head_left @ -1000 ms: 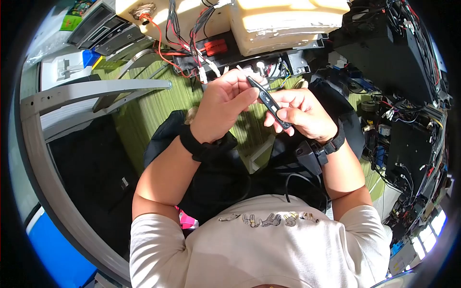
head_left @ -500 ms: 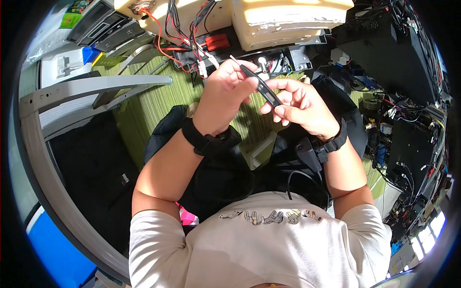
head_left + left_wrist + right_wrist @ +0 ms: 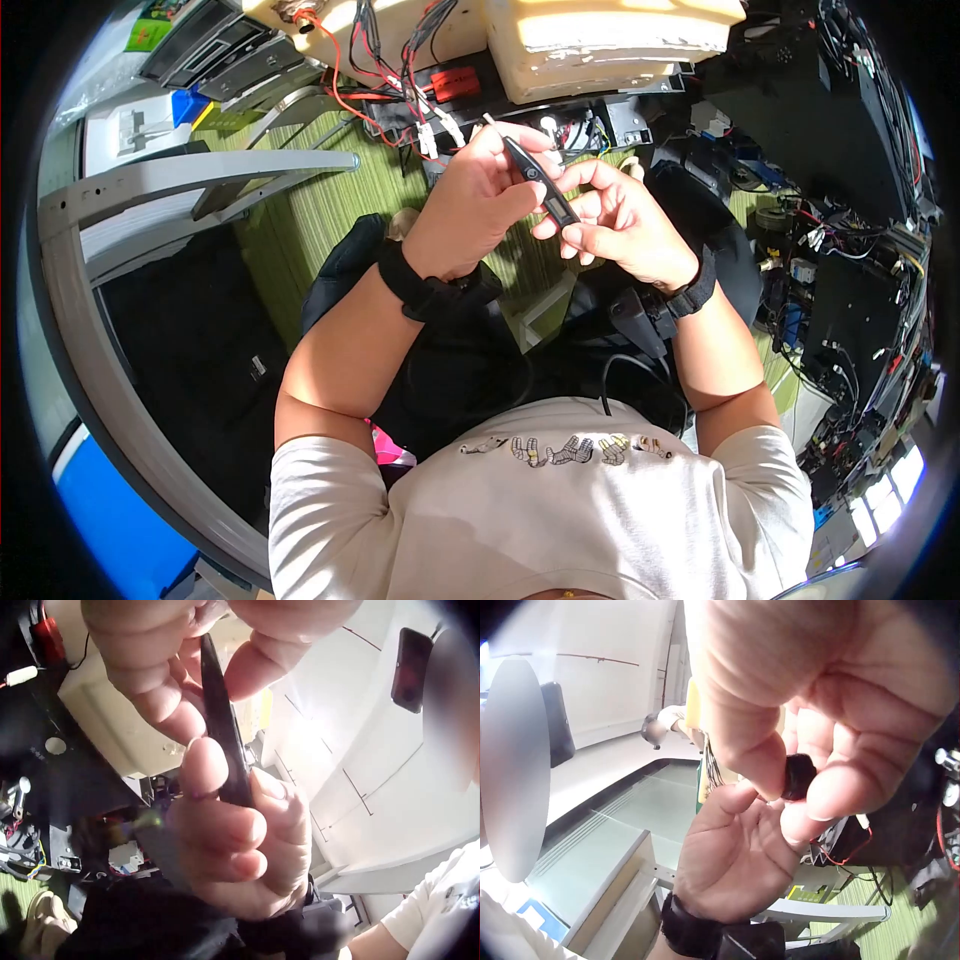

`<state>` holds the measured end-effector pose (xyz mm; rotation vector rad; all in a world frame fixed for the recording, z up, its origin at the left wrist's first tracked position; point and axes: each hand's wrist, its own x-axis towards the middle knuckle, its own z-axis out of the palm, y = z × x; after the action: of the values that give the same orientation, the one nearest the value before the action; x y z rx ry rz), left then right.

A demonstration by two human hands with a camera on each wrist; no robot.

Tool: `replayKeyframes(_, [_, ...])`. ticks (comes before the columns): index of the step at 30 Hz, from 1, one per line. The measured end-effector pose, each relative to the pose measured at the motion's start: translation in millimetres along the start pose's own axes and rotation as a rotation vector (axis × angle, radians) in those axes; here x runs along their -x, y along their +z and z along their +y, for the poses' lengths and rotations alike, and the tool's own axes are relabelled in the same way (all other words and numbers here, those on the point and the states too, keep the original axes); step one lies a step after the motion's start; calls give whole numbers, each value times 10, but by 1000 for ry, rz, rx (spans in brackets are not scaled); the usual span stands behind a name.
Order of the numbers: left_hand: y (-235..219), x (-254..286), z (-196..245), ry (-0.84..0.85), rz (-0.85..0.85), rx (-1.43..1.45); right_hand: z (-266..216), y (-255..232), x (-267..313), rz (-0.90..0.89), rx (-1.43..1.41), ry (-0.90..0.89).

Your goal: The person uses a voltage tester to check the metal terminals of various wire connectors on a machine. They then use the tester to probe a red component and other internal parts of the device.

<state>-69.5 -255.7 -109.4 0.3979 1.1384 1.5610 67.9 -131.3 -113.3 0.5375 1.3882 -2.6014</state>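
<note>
Both grips point(image 3: 545, 190) on black tool point(image 3: 540, 182), raised slightly.

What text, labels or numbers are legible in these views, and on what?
None can be read.
Slim black pen-shaped tester, pinched between the left hand and right hand: its small window is too small to read.
Beige T-shirt: a row of small printed figures, no letters made out.
Green printed box at the top left: print is blurred.
</note>
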Motion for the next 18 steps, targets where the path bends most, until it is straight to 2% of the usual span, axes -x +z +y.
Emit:
replayKeyframes(3, [-65,-11,40,13,-20,-68,34,-84,-97,-40,-53,-4])
replayKeyframes(6, [-140,-38,-89,73,14,-212,116,-162,-188,-67,-84,7])
replayKeyframes(8, [-122,-27,-86,50,54,-203,160,-185,-242,-98,-71,24])
replayKeyframes(10, [-119,-16,-103,103,107,-171,152,-156,-284,-114,-114,-4])
replayKeyframes(12, [-39,38,-88,83,196,-81,140,-106,-319,-125,-122,-15])
replayKeyframes(15, [14,87,-142,123,336,72,178,-22,-351,-54,-90,-23])
replayKeyframes(16, [42,109,-146,130,348,70,197,19,-367,-67,-88,-19])
replayKeyframes(18, [101,155,-162,108,329,242,237,82,-381,-47,-113,-97])
